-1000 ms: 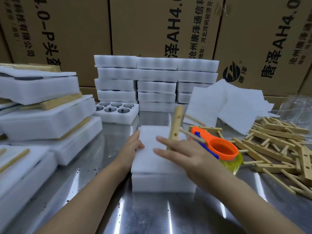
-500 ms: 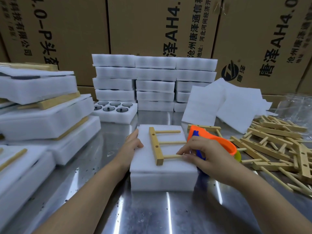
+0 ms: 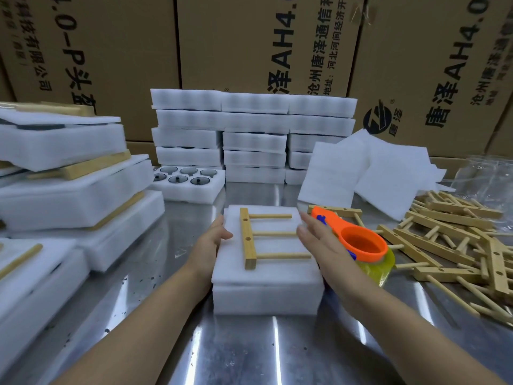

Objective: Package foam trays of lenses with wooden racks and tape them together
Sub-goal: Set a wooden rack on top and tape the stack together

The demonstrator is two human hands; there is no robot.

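Observation:
A white foam tray (image 3: 266, 293) with a foam sheet on top sits on the metal table (image 3: 249, 351) in front of me. A wooden rack (image 3: 251, 237) with three dowels lies flat on it. My left hand (image 3: 212, 240) presses against the tray's left edge, thumb on the top. My right hand (image 3: 319, 243) hovers open at the tray's right edge, fingers spread, holding nothing. An orange tape dispenser (image 3: 358, 243) with yellowish tape stands just right of that hand.
Taped foam packages with racks (image 3: 69, 195) pile up on the left. Stacked foam trays (image 3: 249, 134) stand at the back, one open tray showing lenses (image 3: 188, 179). Loose foam sheets (image 3: 369, 173) and a heap of wooden racks (image 3: 458, 240) lie right. Cardboard boxes (image 3: 249, 43) wall the back.
My right hand laid the wooden rack flat on the foam tray, let go of it, and now hovers open at the tray's right edge. The left hand stayed at the left edge.

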